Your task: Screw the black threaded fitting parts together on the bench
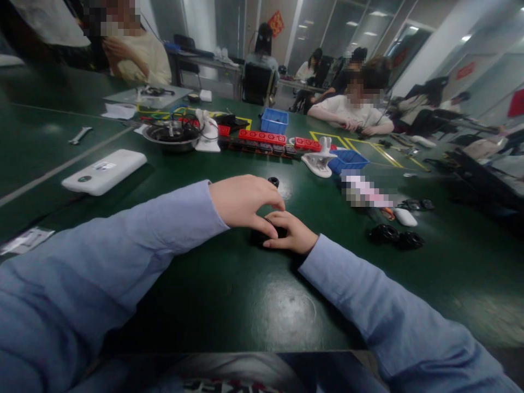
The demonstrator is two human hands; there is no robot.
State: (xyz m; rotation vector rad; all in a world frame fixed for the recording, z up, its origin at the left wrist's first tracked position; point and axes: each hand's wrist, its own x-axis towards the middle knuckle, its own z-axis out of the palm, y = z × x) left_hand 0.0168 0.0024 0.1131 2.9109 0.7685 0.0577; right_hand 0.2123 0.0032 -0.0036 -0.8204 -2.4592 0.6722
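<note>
On the green table in front of me, a small black part point(258, 236) is mostly covered by my hands, so its kind is hard to make out. My right hand point(298, 233) lies low against the table, its thumb and fingers curled round the part. From above and the left, my left hand point(245, 203) arches over it, thumb pressed down on it and fingers bent at the far side. Just beyond my left hand lies a small black ring-shaped part point(273, 181). Two black round parts point(383, 233) rest together to the right.
A white box-like device point(104, 172) and a wrench point(81, 135) lie left. Farther back are a metal bowl point(172, 143), a red strip of blocks point(262, 136), white clamps point(321, 161) and blue bins point(274, 121). A white mouse-like object point(406, 217) lies right. Other people sit beyond.
</note>
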